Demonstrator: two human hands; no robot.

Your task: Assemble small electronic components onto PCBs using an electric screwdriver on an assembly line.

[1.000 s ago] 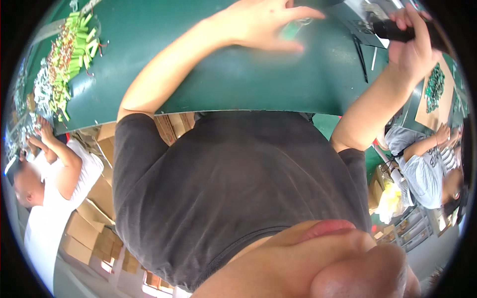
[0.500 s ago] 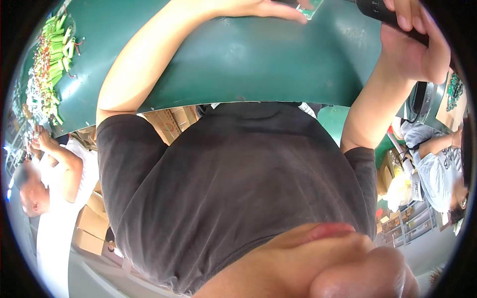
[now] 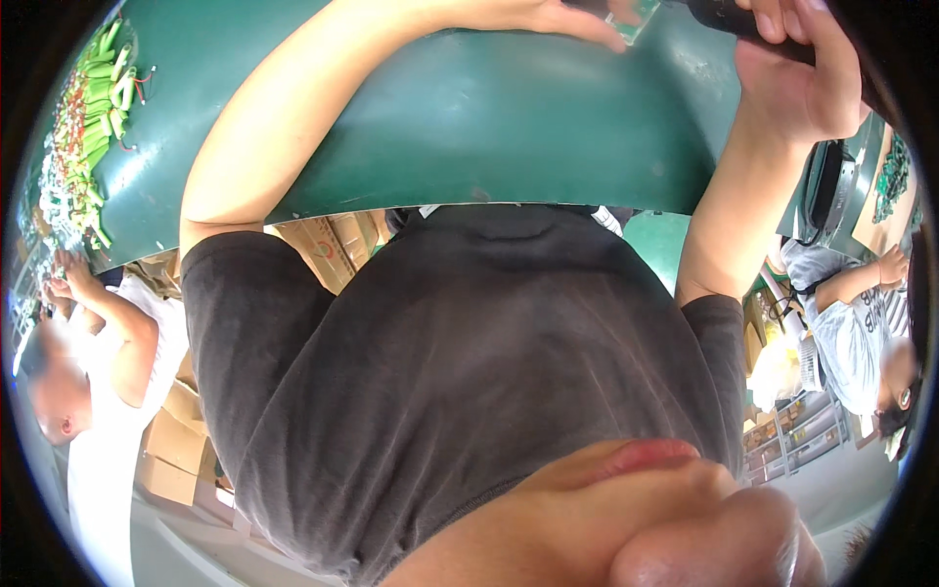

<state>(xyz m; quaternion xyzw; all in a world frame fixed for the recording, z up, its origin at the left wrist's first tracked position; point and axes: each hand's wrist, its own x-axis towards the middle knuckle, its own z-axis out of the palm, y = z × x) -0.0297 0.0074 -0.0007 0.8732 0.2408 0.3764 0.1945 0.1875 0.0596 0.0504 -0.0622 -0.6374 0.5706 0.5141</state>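
At the top edge of the head view, my left hand (image 3: 572,20) is closed on a small green circuit board (image 3: 641,22); part of the hand and board lies outside the picture. My right hand (image 3: 804,83) wraps round a thick black cylindrical tool that looks like an electric screwdriver (image 3: 722,16). Its narrow end points left toward the board. Whether the tip touches the board cannot be seen. Both hands are over the far part of the green table (image 3: 489,127).
Many green-sleeved wired parts (image 3: 103,108) lie at the table's left end. A black object (image 3: 827,191) and a board with small green pieces (image 3: 885,186) are at the right. One person (image 3: 127,333) sits left, another (image 3: 851,323) right. Cardboard boxes (image 3: 176,440) stand at lower left.
My right hand and the black tool have shifted slightly left and up. The board and left fingertips sit slightly farther right. The left-side person and parts appear a little farther left.
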